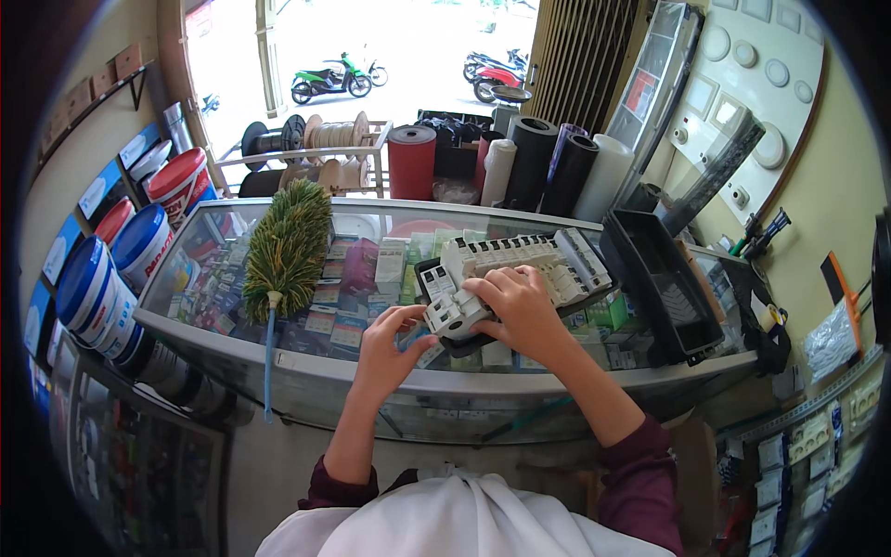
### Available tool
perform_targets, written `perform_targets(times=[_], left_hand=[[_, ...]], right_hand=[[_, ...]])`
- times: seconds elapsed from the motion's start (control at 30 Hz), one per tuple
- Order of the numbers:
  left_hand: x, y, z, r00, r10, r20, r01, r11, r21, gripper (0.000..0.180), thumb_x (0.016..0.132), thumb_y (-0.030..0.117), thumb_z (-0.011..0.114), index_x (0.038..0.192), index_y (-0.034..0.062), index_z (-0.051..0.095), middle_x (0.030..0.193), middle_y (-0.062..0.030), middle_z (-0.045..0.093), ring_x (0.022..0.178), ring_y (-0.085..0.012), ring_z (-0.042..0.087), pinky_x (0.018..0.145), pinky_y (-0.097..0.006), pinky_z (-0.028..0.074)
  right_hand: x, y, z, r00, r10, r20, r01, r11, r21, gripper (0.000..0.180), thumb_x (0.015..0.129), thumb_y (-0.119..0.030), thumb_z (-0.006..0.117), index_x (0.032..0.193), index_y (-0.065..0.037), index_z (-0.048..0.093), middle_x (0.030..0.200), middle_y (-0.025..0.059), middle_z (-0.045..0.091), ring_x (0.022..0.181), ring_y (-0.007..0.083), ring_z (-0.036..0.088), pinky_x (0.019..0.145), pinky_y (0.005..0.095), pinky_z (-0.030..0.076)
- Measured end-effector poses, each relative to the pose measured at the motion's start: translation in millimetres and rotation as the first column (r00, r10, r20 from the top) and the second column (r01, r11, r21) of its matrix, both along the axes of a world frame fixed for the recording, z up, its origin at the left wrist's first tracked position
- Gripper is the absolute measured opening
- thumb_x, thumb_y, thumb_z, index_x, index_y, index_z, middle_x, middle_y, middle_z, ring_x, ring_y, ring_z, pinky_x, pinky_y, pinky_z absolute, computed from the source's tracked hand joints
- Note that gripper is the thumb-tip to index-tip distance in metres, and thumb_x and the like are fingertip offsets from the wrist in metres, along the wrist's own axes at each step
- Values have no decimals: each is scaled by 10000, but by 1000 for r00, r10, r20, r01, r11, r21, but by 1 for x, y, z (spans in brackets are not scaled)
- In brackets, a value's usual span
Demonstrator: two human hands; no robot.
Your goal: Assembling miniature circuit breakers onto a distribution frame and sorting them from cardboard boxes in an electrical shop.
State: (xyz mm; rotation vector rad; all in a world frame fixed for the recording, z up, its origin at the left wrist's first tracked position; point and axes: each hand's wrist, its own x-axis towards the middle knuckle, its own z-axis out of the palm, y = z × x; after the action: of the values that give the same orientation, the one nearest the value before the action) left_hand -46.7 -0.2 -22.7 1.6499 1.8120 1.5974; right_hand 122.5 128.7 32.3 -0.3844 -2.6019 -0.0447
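Observation:
A dark tray of white electrical fittings, in rows like sockets or switches, rests on the glass counter. My right hand reaches over the tray's near side. Its thumb and fingers close round a white socket at the near left corner. On the left of that socket is my left hand, thumb and fingers apart, fingertips at the tray's edge. Part of the row lies hidden under my right hand.
A green and yellow duster with a blue handle lies left on the counter. To the right stands an empty black bin. Rolls of sheeting and cable spools line the far side. Paint buckets are stacked at left.

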Motion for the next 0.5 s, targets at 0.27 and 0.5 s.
perform_targets(times=[0.27,0.5], left_hand=[[7,2,-4,998,57,0,-57,998,40,365,693,68,716,1025,0,580,941,-95,599,847,-181,613,737,-286,500],[7,3,-4,998,64,-20,-62,995,72,388,649,57,730,1004,6,582,937,-88,595,818,-179,606,731,-290,495]], right_hand=[[-1,-3,-3,999,-38,-12,38,999,-38,570,612,-251,761,1092,-96,495,944,64,561,966,248,531,898,441,333],[0,-3,-4,999,-26,-21,26,1000,-9,575,611,-244,754,1103,-102,493,955,53,554,956,240,530,892,435,336]])
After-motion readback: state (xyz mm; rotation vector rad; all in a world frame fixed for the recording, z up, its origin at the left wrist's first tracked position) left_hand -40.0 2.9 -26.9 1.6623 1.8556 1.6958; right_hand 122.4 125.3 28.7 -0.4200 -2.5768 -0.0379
